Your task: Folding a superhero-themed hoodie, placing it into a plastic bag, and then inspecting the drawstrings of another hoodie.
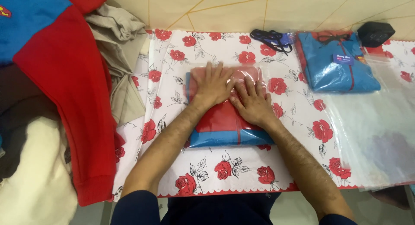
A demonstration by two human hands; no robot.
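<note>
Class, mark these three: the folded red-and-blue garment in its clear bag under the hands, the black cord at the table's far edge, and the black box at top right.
Folded red-and-blue garment in clear bag [220,136]: head view, lower blue band.
Black cord [270,38]: head view, middle of the tangle.
Black box [375,33]: head view, top face.

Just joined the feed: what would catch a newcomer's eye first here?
Both hands, left hand and right hand, press flat on a bagged red-and-blue garment at the middle of the rose-print tablecloth. A second bagged blue garment lies far right; a red-and-blue top hangs left.
</note>
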